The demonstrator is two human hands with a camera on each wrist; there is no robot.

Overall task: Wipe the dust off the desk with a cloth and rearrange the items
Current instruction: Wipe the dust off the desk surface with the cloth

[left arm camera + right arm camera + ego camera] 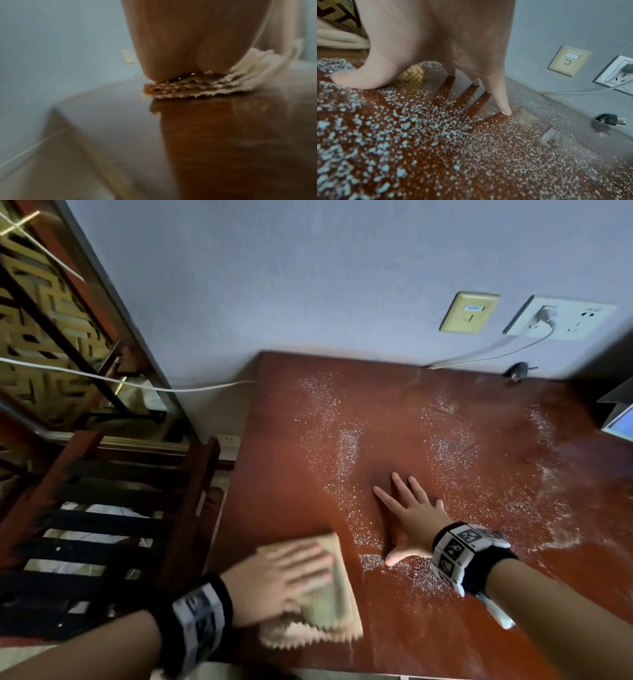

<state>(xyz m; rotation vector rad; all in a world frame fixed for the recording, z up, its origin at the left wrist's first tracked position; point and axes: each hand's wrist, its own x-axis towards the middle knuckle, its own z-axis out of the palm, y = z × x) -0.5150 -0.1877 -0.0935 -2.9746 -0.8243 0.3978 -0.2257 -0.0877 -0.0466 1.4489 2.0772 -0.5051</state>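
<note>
Beige cloth (pixel 329 604) on a reddish-brown desk (pixel 428 392) speckled with white dust (pixel 346 450).

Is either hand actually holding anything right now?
Neither. The left hand presses flat on the folded beige cloth; the right hand lies spread on the dusty desk.

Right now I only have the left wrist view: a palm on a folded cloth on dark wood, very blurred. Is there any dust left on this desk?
Observer: Yes. White dust is strewn over the middle and right of the desk; the cloth sits at the near left corner.
Operator: Where is the other hand?
Observer: The right hand lies flat on the desk with its fingers spread, right of the cloth.
Operator: Does the left hand grip the cloth?
Observer: No, the left hand presses it with straight fingers.
</note>
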